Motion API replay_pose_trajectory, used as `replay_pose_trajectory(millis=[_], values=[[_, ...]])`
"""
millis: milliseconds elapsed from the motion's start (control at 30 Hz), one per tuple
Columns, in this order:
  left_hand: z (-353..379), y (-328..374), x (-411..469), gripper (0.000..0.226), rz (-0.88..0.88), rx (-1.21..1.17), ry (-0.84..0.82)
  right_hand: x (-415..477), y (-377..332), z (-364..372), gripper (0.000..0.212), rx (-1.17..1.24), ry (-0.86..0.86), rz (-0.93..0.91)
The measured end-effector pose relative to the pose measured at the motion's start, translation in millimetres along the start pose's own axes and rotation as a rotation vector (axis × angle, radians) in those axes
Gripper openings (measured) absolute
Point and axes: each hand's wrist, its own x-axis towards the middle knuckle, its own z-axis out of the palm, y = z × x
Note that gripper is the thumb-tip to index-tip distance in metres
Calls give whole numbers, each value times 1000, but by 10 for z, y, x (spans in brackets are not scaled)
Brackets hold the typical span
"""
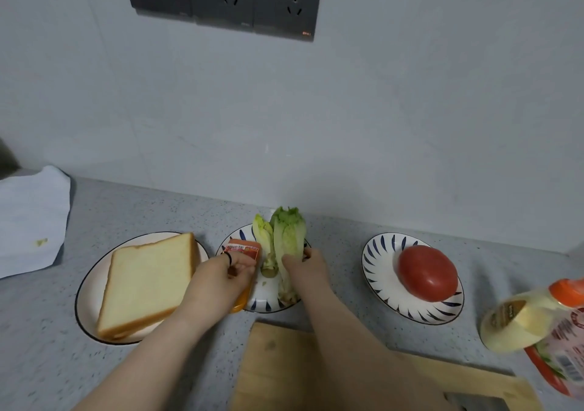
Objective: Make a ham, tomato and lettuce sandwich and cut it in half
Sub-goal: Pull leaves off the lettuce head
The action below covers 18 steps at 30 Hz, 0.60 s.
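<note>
The left hand (227, 271), fingers curled round the ham pack (243, 249), and the right hand (305, 271), pinching the big lettuce leaf (289, 236), both reach into the middle plate (268, 309). Lifting each straight up before crossing to the board (278, 363) should keep the small leaf (264, 236) from being dragged out. The left plate (85, 287) holds bread (151, 281), the middle one ham and lettuce, and the right plate (376, 271) a whole tomato (426, 273).
</note>
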Motion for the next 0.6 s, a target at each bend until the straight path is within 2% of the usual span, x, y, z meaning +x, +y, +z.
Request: replay_pose_trajectory(millis=[133,233,300,400,467,567,600], values=[[2,158,-62,11,-10,-192,-32,-234,-7,-128,36,178,29,-172],[39,364,-201,16,-104,-525,-190,-515,40,-242,44,63,31,-328],[125,425,-270,30,-165,-745,-283,-693,71,-296,47,-24,29,-424],[184,522,-433,22,-162,-890,-217,-934,85,-403,37,-42,-7,-485],[200,547,-555,20,-160,-948,-223,-1057,56,-488,28,22,-24,-440],[228,582,-726,33,-129,-980,-315,-1170,-15,-615,14,173,36,-412],[238,604,-785,38,-119,-984,-348,-1203,-21,-640,15,176,57,-432]])
